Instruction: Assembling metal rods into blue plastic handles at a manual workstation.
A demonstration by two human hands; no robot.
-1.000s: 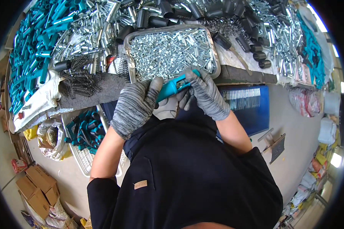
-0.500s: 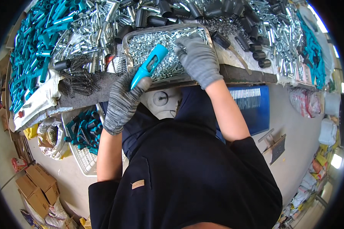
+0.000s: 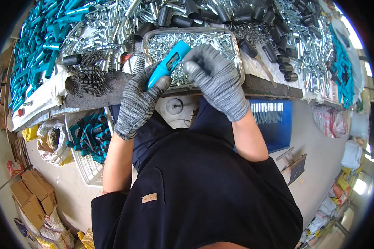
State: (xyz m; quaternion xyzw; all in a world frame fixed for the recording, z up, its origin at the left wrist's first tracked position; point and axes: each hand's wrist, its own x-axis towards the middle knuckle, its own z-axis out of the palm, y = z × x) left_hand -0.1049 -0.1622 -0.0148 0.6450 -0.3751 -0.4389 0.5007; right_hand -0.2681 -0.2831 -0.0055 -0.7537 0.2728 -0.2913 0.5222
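My left hand (image 3: 137, 103), in a grey knitted glove, is closed around a teal plastic tube (image 3: 175, 57) with a long slot in its side. The tube leans up and to the right, its tapered lower end in my grip. Close to its slotted end is my right hand (image 3: 220, 83), also gloved, with the fingers curled and the thumb pressed in. Whatever those fingertips hold is too small to make out. Both hands are over the near side of a metal tray (image 3: 238, 54) filled with small shiny metal pins (image 3: 162, 43).
Teal tubes (image 3: 37, 45) are heaped on the bench at left, with dark springs (image 3: 91, 79) nearer me. Black sleeves (image 3: 183, 20) and metal rods lie behind and right of the tray. Below the bench are a white basket (image 3: 85, 164) of teal parts and a blue bin (image 3: 278, 137).
My right hand has come up out of the metal pins and turned in towards the slotted end of the tube. My left hand still grips the tube, shifted slightly right.
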